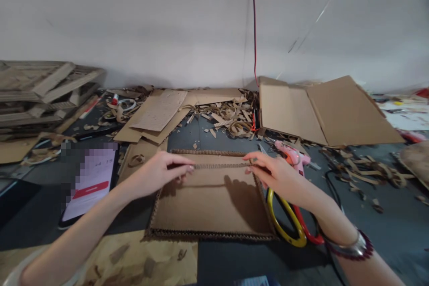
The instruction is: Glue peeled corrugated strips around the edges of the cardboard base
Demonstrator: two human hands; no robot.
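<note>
Over a dark worktop (231,263), I pinch a narrow corrugated cardboard strip (221,166) by its two ends. My left hand (157,174) closes on one end between thumb and fingertips, and my right hand (276,178) grips the other the same way, so both hands are in a narrow hold with the strip running straight between them. The strip lies across the upper part of a rectangular corrugated cardboard panel (208,203), though I cannot tell whether it touches the panel or sits just above it. A second cardboard strip (208,152) runs along the panel's top edge.

Just past my right fingers sits a pink hot glue gun (293,156), and scissors with yellow and red handles (288,219) lie under my right wrist, beside the panel. A phone (89,183) with a blurred screen lies to the left of the panel. Farther ahead are a folded cardboard flat (326,111), a heap of cardboard offcuts (231,116), and a stack of cardboard pieces (36,94) against a white wall (134,22).
</note>
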